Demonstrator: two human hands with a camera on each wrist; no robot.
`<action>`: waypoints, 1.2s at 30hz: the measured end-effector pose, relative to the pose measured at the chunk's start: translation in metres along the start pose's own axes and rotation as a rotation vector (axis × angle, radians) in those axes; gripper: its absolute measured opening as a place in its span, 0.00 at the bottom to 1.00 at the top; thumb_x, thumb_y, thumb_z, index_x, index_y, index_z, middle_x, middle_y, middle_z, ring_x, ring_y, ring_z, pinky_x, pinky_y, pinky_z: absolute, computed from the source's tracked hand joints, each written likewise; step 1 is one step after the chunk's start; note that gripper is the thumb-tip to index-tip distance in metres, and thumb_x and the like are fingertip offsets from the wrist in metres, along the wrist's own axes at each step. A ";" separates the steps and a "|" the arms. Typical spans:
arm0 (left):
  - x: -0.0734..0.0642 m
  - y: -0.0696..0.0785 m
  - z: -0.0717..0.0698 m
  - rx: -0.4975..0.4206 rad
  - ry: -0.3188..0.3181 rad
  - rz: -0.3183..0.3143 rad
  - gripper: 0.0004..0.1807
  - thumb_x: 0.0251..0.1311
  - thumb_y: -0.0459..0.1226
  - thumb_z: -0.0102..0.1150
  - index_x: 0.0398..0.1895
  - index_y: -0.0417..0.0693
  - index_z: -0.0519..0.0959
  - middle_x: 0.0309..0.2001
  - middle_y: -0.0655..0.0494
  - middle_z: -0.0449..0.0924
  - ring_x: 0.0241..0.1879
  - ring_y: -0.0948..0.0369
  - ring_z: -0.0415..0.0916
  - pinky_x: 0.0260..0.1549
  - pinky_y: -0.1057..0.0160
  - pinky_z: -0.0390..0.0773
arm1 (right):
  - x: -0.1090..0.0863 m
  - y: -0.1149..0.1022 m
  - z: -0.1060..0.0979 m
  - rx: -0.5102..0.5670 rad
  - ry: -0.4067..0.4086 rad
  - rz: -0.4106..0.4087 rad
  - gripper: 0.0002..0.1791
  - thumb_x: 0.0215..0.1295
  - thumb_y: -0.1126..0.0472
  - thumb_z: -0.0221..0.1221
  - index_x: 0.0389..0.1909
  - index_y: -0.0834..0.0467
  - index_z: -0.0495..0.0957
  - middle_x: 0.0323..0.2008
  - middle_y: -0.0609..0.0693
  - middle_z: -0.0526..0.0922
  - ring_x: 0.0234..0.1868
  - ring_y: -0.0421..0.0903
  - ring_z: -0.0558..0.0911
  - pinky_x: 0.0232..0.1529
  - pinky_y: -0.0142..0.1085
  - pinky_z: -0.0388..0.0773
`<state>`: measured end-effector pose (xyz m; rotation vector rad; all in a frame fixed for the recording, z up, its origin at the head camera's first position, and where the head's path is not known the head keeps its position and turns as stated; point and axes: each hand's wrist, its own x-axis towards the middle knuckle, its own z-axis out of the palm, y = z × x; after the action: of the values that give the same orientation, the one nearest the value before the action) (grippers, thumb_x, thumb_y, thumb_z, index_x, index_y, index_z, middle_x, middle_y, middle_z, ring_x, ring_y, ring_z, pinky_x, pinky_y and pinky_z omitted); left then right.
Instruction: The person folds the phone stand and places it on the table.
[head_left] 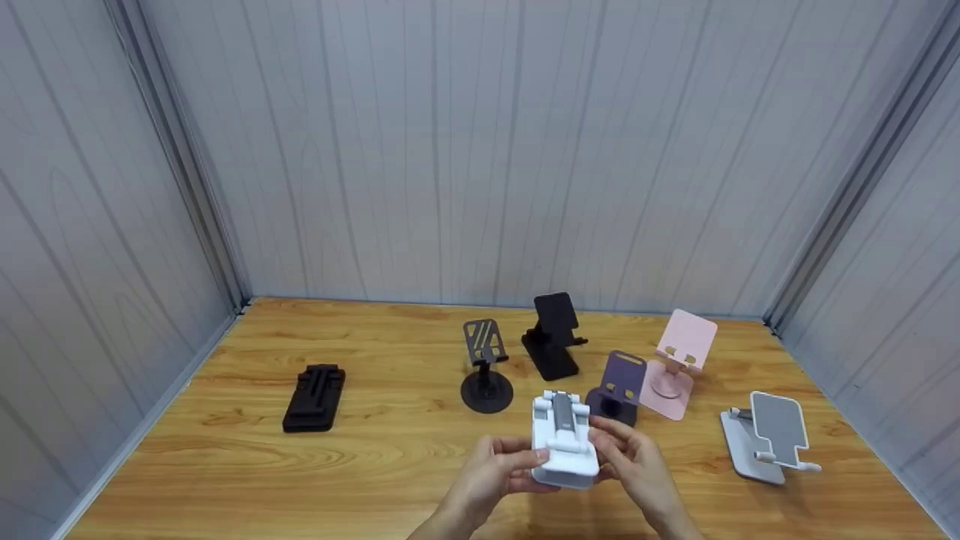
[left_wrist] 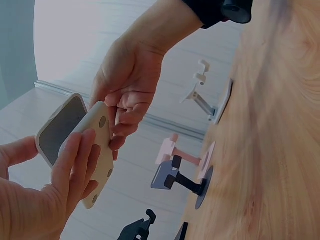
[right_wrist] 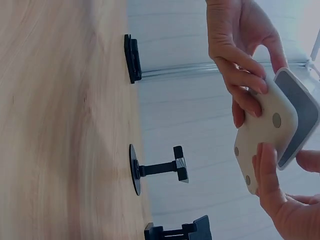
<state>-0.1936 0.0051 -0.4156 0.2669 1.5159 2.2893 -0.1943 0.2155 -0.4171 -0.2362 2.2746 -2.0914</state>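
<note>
A white folding phone stand point(head_left: 564, 450) is held up above the table at the front, its grey arm facing upward and folded down. My left hand point(head_left: 495, 472) grips its left edge, thumb on top and fingers beneath. On the other side my right hand point(head_left: 634, 457) pinches the right edge. In the left wrist view, round grey pads dot the underside of the stand point(left_wrist: 102, 155), and a grey-faced plate sits close to the base at an angle. The right wrist view shows fingers of both hands spread across that pale underside point(right_wrist: 265, 122).
Black folded stand point(head_left: 315, 399) lies at left. Behind the hands stand a dark round-based stand point(head_left: 487, 390), a black stand point(head_left: 555, 330), a purple stand point(head_left: 621, 379) and a pink one point(head_left: 684, 341). A white-and-grey stand point(head_left: 776, 431) is at right. Panel walls point(head_left: 480, 150) enclose the wooden table point(head_left: 225, 480).
</note>
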 end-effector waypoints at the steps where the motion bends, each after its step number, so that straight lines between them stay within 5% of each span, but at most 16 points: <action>1: 0.000 -0.001 0.000 0.002 0.002 -0.003 0.17 0.64 0.28 0.55 0.51 0.19 0.74 0.40 0.41 0.84 0.39 0.53 0.84 0.41 0.54 0.86 | 0.000 0.000 0.000 0.016 -0.004 0.008 0.28 0.75 0.67 0.50 0.64 0.85 0.55 0.42 0.56 0.84 0.30 0.39 0.82 0.30 0.32 0.83; 17: 0.003 -0.010 -0.003 0.056 0.017 0.046 0.20 0.58 0.20 0.51 0.53 0.14 0.70 0.44 0.29 0.81 0.41 0.50 0.83 0.40 0.53 0.86 | 0.003 0.007 0.004 0.111 0.002 0.013 0.31 0.70 0.71 0.56 0.64 0.85 0.54 0.31 0.50 0.83 0.28 0.39 0.81 0.30 0.31 0.83; 27: 0.003 -0.012 -0.004 0.075 0.062 0.037 0.18 0.59 0.20 0.54 0.51 0.14 0.72 0.39 0.36 0.83 0.36 0.54 0.83 0.38 0.58 0.87 | 0.005 0.010 0.006 0.118 0.011 0.015 0.31 0.69 0.72 0.56 0.64 0.85 0.54 0.31 0.51 0.83 0.26 0.40 0.82 0.30 0.31 0.83; 36: 0.003 -0.006 -0.013 0.085 0.104 0.094 0.14 0.64 0.21 0.52 0.47 0.11 0.71 0.38 0.35 0.83 0.34 0.56 0.83 0.39 0.60 0.86 | 0.015 0.005 0.017 0.106 0.027 -0.023 0.28 0.69 0.72 0.55 0.63 0.84 0.57 0.30 0.50 0.84 0.27 0.39 0.81 0.29 0.30 0.83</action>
<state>-0.2002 -0.0022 -0.4261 0.2509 1.6888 2.3475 -0.2078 0.1973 -0.4229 -0.2328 2.1769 -2.2320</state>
